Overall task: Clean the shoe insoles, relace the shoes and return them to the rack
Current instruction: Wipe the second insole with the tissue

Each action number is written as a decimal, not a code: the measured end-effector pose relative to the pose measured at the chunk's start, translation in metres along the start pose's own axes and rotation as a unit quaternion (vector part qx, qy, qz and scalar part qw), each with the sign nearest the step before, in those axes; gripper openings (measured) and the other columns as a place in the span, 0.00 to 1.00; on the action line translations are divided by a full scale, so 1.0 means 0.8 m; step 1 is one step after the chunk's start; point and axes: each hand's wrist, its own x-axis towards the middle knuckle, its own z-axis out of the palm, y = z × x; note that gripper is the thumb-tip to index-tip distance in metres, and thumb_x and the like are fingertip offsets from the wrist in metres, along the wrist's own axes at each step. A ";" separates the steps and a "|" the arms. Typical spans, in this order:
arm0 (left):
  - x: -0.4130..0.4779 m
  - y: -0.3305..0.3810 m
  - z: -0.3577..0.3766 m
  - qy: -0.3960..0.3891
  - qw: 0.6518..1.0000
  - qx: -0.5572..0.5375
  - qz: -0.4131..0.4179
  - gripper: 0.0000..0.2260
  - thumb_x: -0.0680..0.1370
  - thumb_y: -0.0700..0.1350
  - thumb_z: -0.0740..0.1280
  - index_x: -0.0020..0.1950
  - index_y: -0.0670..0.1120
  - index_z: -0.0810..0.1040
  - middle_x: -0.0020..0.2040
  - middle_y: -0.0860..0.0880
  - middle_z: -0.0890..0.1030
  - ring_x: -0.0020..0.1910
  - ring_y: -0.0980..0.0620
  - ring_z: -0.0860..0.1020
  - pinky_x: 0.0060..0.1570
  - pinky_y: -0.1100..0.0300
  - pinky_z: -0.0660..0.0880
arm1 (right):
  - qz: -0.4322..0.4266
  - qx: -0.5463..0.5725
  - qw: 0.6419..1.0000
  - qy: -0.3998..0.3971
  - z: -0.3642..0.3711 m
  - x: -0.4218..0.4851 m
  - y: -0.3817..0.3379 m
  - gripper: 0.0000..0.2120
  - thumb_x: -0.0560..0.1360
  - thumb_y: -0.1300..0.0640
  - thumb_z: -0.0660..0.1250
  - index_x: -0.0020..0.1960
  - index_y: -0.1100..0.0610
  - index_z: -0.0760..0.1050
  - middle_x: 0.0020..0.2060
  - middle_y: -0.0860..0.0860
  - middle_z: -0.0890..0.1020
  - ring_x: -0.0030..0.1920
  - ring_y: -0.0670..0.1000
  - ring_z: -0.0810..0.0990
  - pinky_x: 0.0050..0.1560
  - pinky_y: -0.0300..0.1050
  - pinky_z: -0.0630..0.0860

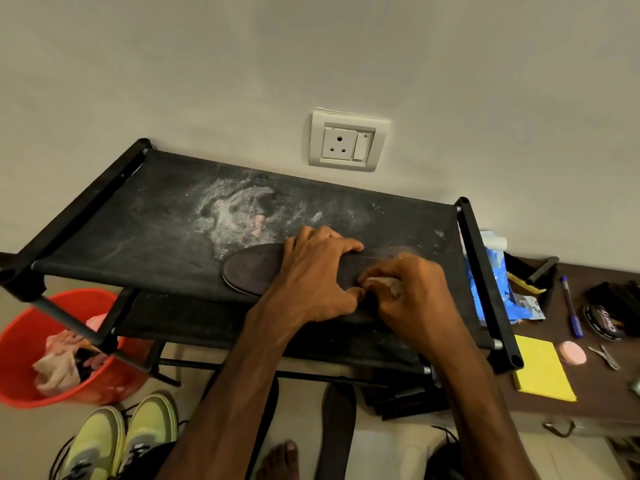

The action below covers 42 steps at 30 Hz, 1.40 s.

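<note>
Our hands work out past the yellow-green shoes [121, 441] and the second insole [337, 431] lying on the floor at our feet. Our left hand [311, 271] clamps the dark insole [252, 268] across its width, fingers hooked over the far edge and thumb at the near one, pinning it flat on the top shelf of the rack [138, 230]. Our right hand [412, 292] pinches a pale wad [384, 283], cloth or wipe we cannot tell, against the insole just beside that thumb. We judge the fabric shelf will give, so we should bear down firmly, rub in short strokes away from the clamping hand, and shift our hold to reach the free end. We should keep clear of the white residue [235, 209] farther back.
</note>
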 end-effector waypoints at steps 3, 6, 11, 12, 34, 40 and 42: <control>0.001 -0.001 -0.003 -0.022 1.000 -0.007 -0.001 0.33 0.71 0.59 0.75 0.75 0.60 0.70 0.67 0.56 0.70 0.69 0.52 0.62 0.69 0.54 0.55 | 0.007 0.031 0.999 0.018 -0.001 -0.002 0.003 0.08 0.74 0.62 0.74 0.46 0.49 0.87 0.42 0.41 0.83 0.45 0.41 0.80 0.48 0.36 0.77; 0.000 -0.002 -0.008 -0.055 0.998 -0.032 -0.005 0.33 0.71 0.55 0.75 0.76 0.59 0.69 0.69 0.56 0.68 0.69 0.53 0.61 0.68 0.58 0.53 | 0.070 0.009 0.995 0.067 -0.008 0.001 0.022 0.08 0.75 0.59 0.73 0.47 0.47 0.87 0.45 0.45 0.84 0.46 0.46 0.82 0.49 0.44 0.79; -0.001 0.000 -0.013 -0.067 0.996 -0.057 -0.009 0.34 0.69 0.53 0.73 0.76 0.59 0.69 0.69 0.56 0.68 0.70 0.52 0.61 0.68 0.59 0.53 | 0.100 -0.018 0.992 0.079 -0.017 0.000 0.037 0.06 0.77 0.58 0.72 0.49 0.49 0.86 0.47 0.51 0.85 0.47 0.53 0.83 0.51 0.54 0.81; -0.001 0.002 -0.012 -0.067 0.996 -0.055 -0.009 0.34 0.70 0.52 0.74 0.76 0.58 0.69 0.69 0.56 0.68 0.70 0.52 0.60 0.67 0.60 0.52 | 0.076 -0.026 0.995 0.063 -0.014 0.000 0.031 0.06 0.77 0.58 0.72 0.49 0.49 0.86 0.47 0.51 0.84 0.47 0.53 0.83 0.51 0.54 0.81; -0.001 0.007 -0.011 -0.070 0.996 -0.043 -0.017 0.34 0.69 0.53 0.74 0.75 0.60 0.69 0.70 0.55 0.68 0.70 0.51 0.60 0.68 0.57 0.52 | 0.038 -0.032 0.996 0.069 0.007 0.004 0.013 0.08 0.75 0.60 0.72 0.49 0.49 0.87 0.47 0.50 0.86 0.47 0.51 0.83 0.50 0.50 0.81; 0.001 0.002 -0.007 -0.073 0.996 -0.049 -0.018 0.37 0.63 0.59 0.66 0.74 0.62 0.69 0.69 0.57 0.68 0.69 0.51 0.60 0.64 0.59 0.51 | -0.026 0.029 0.999 0.032 0.023 0.001 -0.008 0.08 0.73 0.60 0.73 0.48 0.49 0.87 0.43 0.46 0.85 0.44 0.44 0.81 0.46 0.44 0.79; 0.002 0.001 -0.008 -0.073 0.996 -0.046 -0.016 0.35 0.66 0.58 0.70 0.74 0.62 0.69 0.68 0.57 0.68 0.69 0.51 0.60 0.64 0.59 0.51 | -0.013 0.033 0.998 0.055 0.016 0.000 -0.002 0.07 0.74 0.59 0.74 0.48 0.47 0.87 0.44 0.43 0.85 0.45 0.42 0.81 0.48 0.41 0.79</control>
